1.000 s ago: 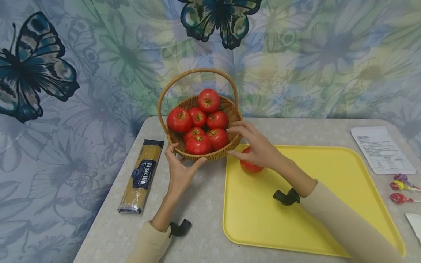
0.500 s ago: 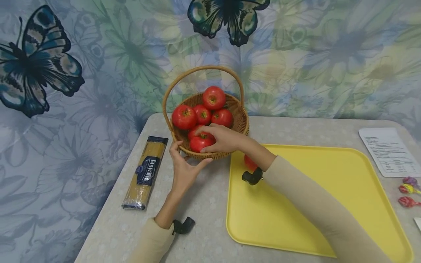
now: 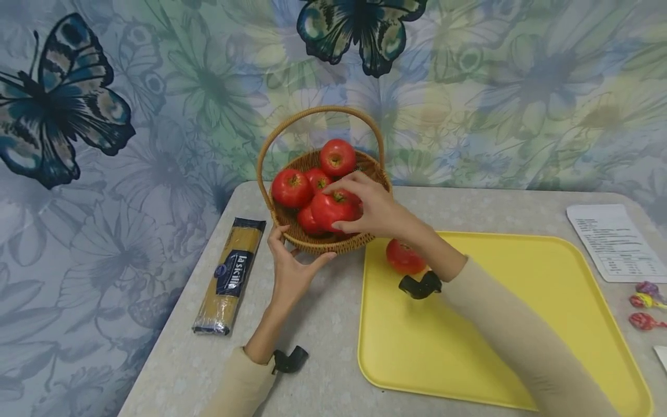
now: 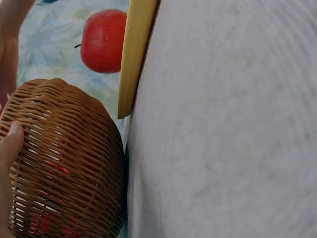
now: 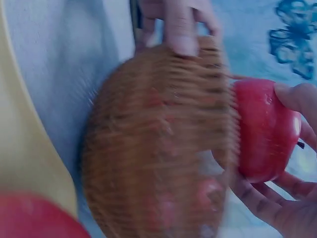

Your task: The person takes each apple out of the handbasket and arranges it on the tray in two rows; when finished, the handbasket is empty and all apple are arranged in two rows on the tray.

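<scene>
A wicker basket (image 3: 375, 176) with a hoop handle holds several red tomatoes on the grey table. My left hand (image 3: 292, 267) grips the basket's near rim; the basket wall (image 4: 64, 163) fills the left wrist view, a fingertip (image 4: 12, 136) on it. My right hand (image 3: 372, 211) holds a red tomato (image 3: 330, 208) lifted just above the basket; the right wrist view shows that tomato (image 5: 262, 129) in curled fingers beside the basket (image 5: 158, 144). Another tomato (image 3: 403, 258) lies on the yellow tray (image 3: 521, 324), also visible as the tomato (image 4: 101, 39) past the tray edge (image 4: 133, 54).
A spaghetti packet (image 3: 229, 275) lies left of the basket. A printed sheet (image 3: 607, 240) and wrapped lollipops (image 3: 646, 301) sit at the table's right edge. A butterfly-patterned cloth hangs behind the table.
My right hand moved from the tray edge into the basket, took hold of a tomato and lifted it. The left hand has kept its grip on the basket rim.
</scene>
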Motion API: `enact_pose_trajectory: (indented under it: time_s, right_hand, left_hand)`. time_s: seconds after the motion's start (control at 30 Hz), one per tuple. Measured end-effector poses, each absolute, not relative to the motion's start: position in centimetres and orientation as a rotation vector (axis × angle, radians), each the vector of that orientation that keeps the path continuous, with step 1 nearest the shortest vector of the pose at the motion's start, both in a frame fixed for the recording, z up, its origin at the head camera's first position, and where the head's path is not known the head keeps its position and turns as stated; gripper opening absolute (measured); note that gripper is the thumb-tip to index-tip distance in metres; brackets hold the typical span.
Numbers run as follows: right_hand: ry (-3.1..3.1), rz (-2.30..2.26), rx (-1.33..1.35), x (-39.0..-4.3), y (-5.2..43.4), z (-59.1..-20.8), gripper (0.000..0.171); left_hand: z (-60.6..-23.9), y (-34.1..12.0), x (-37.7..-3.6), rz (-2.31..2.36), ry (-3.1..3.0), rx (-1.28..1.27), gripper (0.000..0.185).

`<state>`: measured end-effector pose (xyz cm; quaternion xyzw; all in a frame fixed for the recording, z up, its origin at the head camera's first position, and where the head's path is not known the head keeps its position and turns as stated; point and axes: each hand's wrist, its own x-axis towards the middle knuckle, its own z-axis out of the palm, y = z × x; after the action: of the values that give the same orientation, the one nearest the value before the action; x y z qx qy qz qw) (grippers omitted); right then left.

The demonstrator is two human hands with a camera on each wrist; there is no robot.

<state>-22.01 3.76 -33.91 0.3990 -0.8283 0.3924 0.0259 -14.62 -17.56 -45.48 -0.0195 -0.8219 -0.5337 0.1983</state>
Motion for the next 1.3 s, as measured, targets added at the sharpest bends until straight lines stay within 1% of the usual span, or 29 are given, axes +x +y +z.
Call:
enact_pose_trajectory:
  time_s: [0.13,0.27,0.43,0.57,0.73,0.87,1.13,1.3]
  right_hand:
    - [-2.477,1.193,1.161,-20.4,7.5,-32.7,0.055]
    - [-2.466,1.087,1.073,-18.9,11.9,-33.0,0.057]
    - [-2.564,0.945,0.901,-17.5,17.4,-35.9,0.061]
    - [-2.626,0.862,0.837,-16.9,20.3,-39.0,0.064]
    - [-2.688,0.836,0.842,-15.9,21.7,-42.3,0.065]
    - [-2.726,0.833,0.821,-15.3,21.8,-43.6,0.065]
    - [-2.746,0.794,0.823,-14.9,21.8,-43.3,0.065]
    - [-2.755,0.798,0.832,-14.9,21.7,-42.3,0.063]
  left_hand:
    - [-45.5,-17.6,-14.6,-1.522,-2.279,-0.054,0.101]
    - [-44.7,-17.2,-14.3,-1.546,-2.267,-0.056,0.101]
    - [-42.7,-16.6,-13.3,-1.556,-2.269,-0.076,0.096]
    - [-41.9,-16.4,-12.8,-1.562,-2.264,-0.083,0.094]
    - [-42.0,-16.5,-12.7,-1.552,-2.271,-0.067,0.094]
    - [-42.1,-16.4,-12.7,-1.551,-2.277,-0.054,0.095]
    - [-42.0,-16.3,-12.8,-1.555,-2.275,-0.067,0.095]
    - [-41.8,-16.1,-12.8,-1.561,-2.282,-0.063,0.094]
